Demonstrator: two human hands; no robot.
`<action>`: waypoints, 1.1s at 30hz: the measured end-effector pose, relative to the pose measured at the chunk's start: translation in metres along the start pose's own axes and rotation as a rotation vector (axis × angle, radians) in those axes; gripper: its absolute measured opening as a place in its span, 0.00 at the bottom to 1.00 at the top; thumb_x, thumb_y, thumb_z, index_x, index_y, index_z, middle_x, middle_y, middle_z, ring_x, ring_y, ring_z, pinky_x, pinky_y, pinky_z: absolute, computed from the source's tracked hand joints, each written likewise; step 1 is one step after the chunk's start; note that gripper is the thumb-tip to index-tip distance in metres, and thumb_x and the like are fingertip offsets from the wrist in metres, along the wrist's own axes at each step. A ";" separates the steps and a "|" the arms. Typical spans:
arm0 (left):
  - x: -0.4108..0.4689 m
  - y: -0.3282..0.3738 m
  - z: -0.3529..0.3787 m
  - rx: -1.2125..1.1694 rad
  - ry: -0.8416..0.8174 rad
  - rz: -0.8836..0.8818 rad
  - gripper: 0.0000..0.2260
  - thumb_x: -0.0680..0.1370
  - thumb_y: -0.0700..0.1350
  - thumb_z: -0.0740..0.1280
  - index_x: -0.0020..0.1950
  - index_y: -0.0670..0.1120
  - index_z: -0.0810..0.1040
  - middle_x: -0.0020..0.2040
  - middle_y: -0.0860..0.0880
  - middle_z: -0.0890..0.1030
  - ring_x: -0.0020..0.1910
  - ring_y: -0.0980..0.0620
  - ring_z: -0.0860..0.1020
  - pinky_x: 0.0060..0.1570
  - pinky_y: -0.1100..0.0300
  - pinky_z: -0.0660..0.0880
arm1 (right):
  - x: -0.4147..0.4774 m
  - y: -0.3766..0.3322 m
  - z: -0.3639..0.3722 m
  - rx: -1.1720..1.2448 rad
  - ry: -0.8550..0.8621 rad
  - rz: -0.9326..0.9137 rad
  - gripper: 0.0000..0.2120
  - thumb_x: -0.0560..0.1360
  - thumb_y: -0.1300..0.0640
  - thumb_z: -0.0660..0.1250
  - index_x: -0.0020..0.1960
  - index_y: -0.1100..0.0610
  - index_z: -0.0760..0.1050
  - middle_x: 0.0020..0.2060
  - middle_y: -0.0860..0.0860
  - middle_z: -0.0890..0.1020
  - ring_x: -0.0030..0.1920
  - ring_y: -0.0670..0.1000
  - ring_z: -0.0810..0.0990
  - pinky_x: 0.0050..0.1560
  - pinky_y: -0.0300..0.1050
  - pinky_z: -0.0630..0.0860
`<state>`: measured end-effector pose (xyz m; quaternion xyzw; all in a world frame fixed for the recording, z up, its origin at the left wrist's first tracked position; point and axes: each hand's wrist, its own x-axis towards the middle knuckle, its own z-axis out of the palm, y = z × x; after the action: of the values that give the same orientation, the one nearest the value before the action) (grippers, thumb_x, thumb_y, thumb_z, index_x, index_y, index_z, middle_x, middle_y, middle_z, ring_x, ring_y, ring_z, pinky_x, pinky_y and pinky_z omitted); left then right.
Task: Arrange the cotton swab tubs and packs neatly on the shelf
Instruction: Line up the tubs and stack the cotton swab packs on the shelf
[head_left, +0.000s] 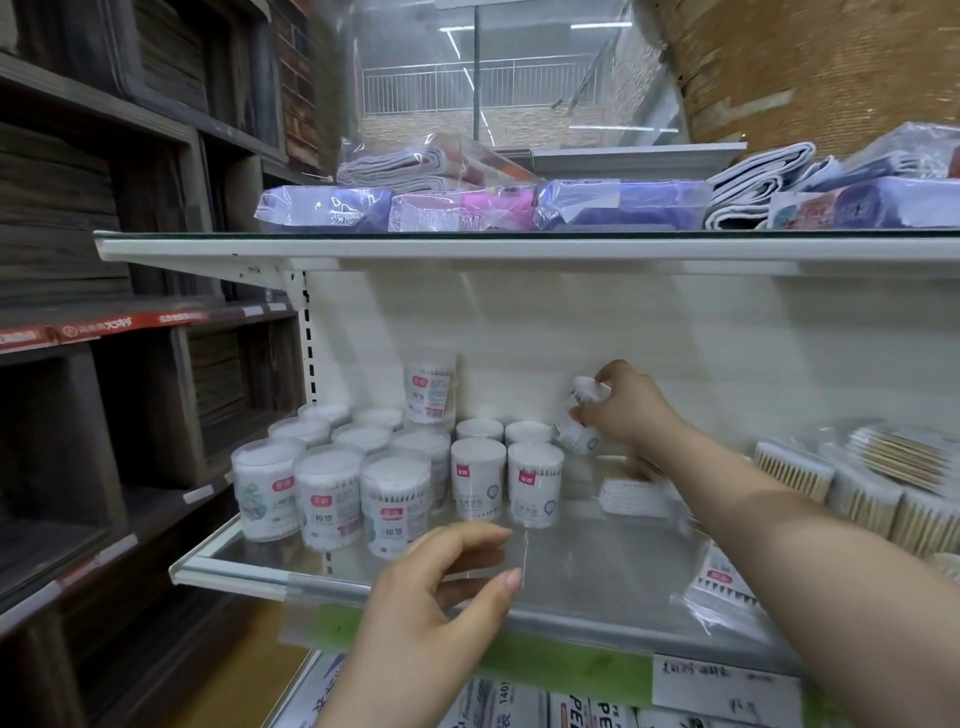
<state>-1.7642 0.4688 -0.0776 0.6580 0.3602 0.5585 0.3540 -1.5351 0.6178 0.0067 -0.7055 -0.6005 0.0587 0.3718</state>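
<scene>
Several round cotton swab tubs (478, 480) stand in rows on the left half of the glass shelf (597, 577), and one tub (430, 385) is stacked on top at the back. My right hand (626, 410) reaches deep over the shelf and grips a tilted tub (582, 415) near the back wall, just right of the rows. My left hand (441, 597) hovers at the shelf's front edge with fingers loosely curled, holding nothing. A flat swab pack (631, 496) lies on the shelf under my right forearm. Another pack (719, 587) lies near the front right.
Stacked packs of wooden-stick swabs (857, 483) fill the shelf's right side. The upper shelf (467, 249) holds bagged cloths and hangs low over the tubs. Dark wooden shelving (104, 364) stands to the left. A green price strip (566, 660) runs along the front rail.
</scene>
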 end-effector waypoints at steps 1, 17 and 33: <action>0.000 0.000 0.000 0.001 0.003 0.002 0.18 0.69 0.36 0.74 0.47 0.59 0.82 0.47 0.50 0.84 0.49 0.59 0.82 0.44 0.71 0.76 | 0.000 0.004 0.001 0.034 -0.005 0.028 0.28 0.70 0.52 0.72 0.65 0.60 0.67 0.62 0.62 0.72 0.59 0.61 0.74 0.50 0.42 0.69; 0.000 -0.002 0.004 -0.014 -0.011 0.012 0.18 0.69 0.35 0.73 0.47 0.59 0.82 0.48 0.48 0.83 0.49 0.59 0.82 0.45 0.70 0.76 | -0.016 0.012 0.014 -0.146 -0.042 -0.027 0.26 0.72 0.51 0.70 0.62 0.63 0.66 0.59 0.64 0.72 0.57 0.62 0.75 0.52 0.45 0.71; -0.001 -0.006 0.007 0.024 -0.014 0.006 0.14 0.69 0.36 0.74 0.44 0.56 0.83 0.47 0.50 0.84 0.48 0.60 0.82 0.44 0.71 0.76 | -0.019 0.016 0.035 -0.372 -0.100 -0.091 0.25 0.72 0.44 0.68 0.63 0.57 0.69 0.59 0.61 0.69 0.58 0.64 0.74 0.59 0.52 0.73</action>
<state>-1.7576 0.4700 -0.0840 0.6673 0.3624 0.5504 0.3471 -1.5460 0.6170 -0.0351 -0.7303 -0.6500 -0.0352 0.2069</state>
